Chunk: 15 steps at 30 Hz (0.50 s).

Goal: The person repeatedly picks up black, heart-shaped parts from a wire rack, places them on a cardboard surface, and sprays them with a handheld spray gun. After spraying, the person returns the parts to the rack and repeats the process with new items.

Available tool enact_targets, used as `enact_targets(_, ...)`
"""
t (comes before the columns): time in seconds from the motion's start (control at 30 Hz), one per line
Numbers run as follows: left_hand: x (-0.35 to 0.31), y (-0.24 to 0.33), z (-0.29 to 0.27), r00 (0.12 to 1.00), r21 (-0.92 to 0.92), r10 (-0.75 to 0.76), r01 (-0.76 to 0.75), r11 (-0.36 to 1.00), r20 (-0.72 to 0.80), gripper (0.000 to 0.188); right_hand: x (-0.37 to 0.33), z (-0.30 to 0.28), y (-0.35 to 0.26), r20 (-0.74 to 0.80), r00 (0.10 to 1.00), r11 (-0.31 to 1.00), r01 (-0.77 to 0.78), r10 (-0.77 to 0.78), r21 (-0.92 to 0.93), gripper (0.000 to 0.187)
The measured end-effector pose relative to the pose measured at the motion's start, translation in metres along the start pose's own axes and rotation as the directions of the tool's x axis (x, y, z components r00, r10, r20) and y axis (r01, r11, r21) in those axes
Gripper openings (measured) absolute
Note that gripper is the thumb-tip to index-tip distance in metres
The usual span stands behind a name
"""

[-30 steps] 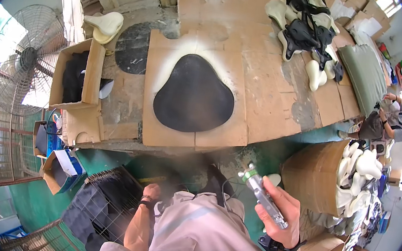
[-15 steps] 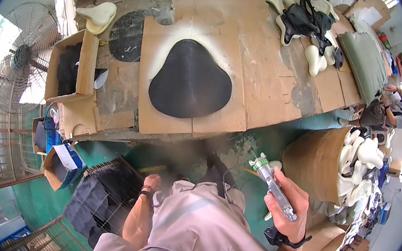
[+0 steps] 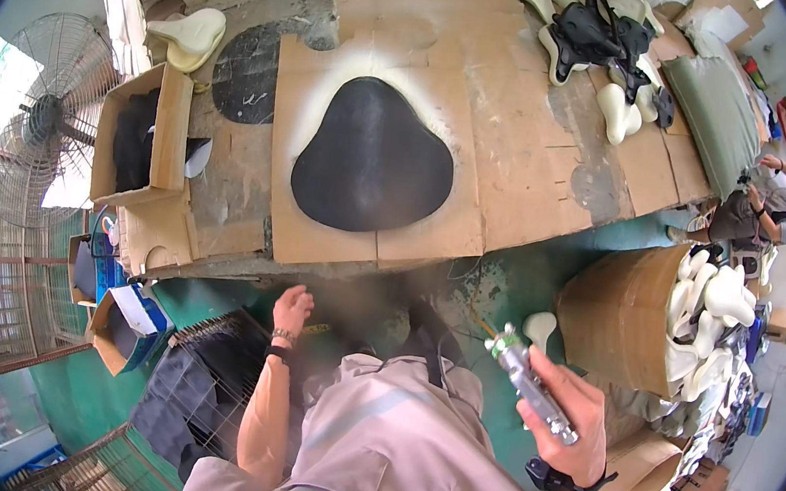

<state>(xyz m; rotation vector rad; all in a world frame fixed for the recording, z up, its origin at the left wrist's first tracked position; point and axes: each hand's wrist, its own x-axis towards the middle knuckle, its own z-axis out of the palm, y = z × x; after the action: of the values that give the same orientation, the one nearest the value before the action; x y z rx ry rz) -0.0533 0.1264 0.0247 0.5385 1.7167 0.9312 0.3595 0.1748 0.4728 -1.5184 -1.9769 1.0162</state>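
Observation:
My right hand [image 3: 578, 420] is wrapped round a spray gun [image 3: 532, 388], silver with a green ring at its front, held off to the right of my body. A thin yellowish hose or cord runs by its tip. My left hand [image 3: 293, 312] is raised in front of the table's near edge, its fingers loosely bent and apart, with nothing visible in them. On the cardboard-covered table lies a black, rounded triangular saddle cover piece [image 3: 374, 160], flat, broad end toward me. Whitish overspray rings its far edges on the cardboard sheet [image 3: 304, 246] under it.
Cream and black bicycle saddles [image 3: 585, 38] are piled at the table's far right. A carton [image 3: 172, 130] of black pieces stands at left, near a fan [image 3: 51, 115]. A wire rack [image 3: 209, 385] with black sheets is below left; a large drum [image 3: 615, 317] of saddles stands right. Another person [image 3: 770, 208] works far right.
My left hand has moved up and away from my body toward the table edge, its fingers loosening. The spray gun in my right hand has shifted slightly lower. The black piece stays put.

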Motion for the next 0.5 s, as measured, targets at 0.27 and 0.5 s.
enact_targets(0.27, 0.06, 0.088, 0.046, 0.899, 0.24, 0.376, -0.322, 0.916, -0.225, 0.022, -0.008, 0.005, 0.006, -0.061, 0.994, 0.996, -0.087, 0.087, 0.002, 0.06)
enact_targets(0.5, 0.102, 0.143, 0.086, 0.726, 0.536, 0.54, -0.278, 0.797, -0.427, 0.024, 0.002, 0.017, 0.008, -0.119, 0.988, 0.992, -0.083, 0.094, 0.09, 0.063)
